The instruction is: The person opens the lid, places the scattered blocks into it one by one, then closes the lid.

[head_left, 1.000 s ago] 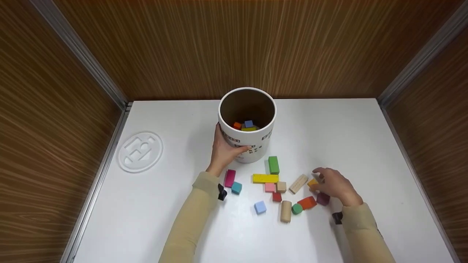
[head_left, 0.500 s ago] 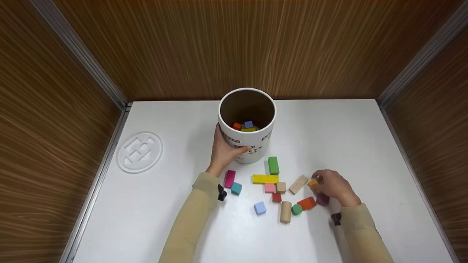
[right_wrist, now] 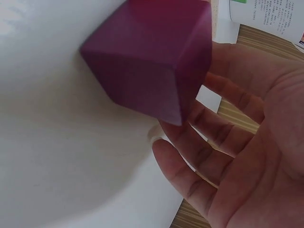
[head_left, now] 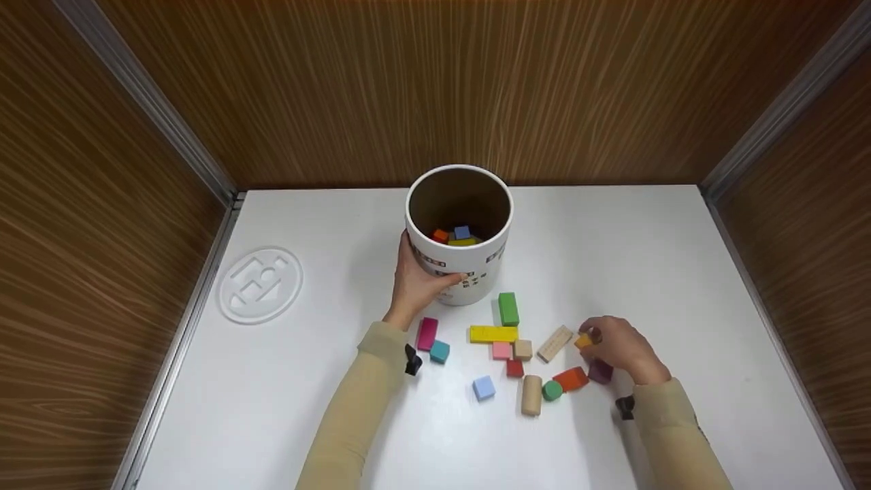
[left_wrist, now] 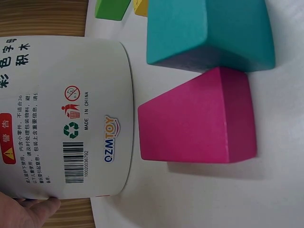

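Observation:
My left hand grips the side of a white cylindrical tub, its thumb across the printed front. Orange, blue and yellow blocks show inside the tub. At the right, my right hand pinches a small yellow-orange toy block between thumb and fingers. Just below that hand lies a purple block, which stands large in front of the fingers in the right wrist view and hides their tips. By the left wrist are a magenta block and a teal block.
Between the hands lie a green block, a yellow bar, a plain wooden plank, a red-orange block, a wooden cylinder and several smaller blocks. A white round lid with cut-out shapes rests at the left. Wood-grain panels surround the table.
My right thumb and fingers have closed in on the yellow-orange block, which has shifted slightly. My left hand keeps its grip on the tub.

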A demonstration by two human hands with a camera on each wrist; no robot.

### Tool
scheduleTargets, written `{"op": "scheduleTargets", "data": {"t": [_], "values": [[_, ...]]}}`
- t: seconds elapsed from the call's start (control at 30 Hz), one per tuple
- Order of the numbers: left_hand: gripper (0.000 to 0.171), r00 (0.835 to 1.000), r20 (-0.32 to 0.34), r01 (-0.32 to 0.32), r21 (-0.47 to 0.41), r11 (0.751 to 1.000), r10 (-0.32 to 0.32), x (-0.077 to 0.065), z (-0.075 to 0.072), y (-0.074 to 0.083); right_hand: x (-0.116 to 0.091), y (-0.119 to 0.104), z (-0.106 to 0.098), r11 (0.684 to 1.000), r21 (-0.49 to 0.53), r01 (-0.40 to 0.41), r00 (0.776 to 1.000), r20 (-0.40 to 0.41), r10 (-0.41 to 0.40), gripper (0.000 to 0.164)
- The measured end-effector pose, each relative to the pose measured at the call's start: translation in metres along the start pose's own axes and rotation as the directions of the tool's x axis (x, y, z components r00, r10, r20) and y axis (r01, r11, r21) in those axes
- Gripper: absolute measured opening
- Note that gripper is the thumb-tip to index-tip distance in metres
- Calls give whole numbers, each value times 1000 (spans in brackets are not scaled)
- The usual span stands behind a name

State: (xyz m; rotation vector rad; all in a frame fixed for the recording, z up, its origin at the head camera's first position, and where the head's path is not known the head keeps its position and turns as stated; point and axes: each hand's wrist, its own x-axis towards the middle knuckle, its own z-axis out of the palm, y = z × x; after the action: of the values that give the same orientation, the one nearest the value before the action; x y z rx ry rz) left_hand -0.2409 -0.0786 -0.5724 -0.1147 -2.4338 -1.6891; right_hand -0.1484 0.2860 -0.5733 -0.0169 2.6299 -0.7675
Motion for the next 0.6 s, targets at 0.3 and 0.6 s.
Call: {"op": "scheduleTargets", "data": {"t": [0.3, 0.6], "values": [[128, 1000, 6, -1, -15, 1000, 2, 0, 0, 1, -1, 0, -6, 1000, 13, -14, 1000, -23, 14, 39], [127, 1000, 8, -8, -5, 1000, 8, 0, 0, -1, -6, -14, -24, 998, 2, 69, 991, -114, -68, 42]]}}
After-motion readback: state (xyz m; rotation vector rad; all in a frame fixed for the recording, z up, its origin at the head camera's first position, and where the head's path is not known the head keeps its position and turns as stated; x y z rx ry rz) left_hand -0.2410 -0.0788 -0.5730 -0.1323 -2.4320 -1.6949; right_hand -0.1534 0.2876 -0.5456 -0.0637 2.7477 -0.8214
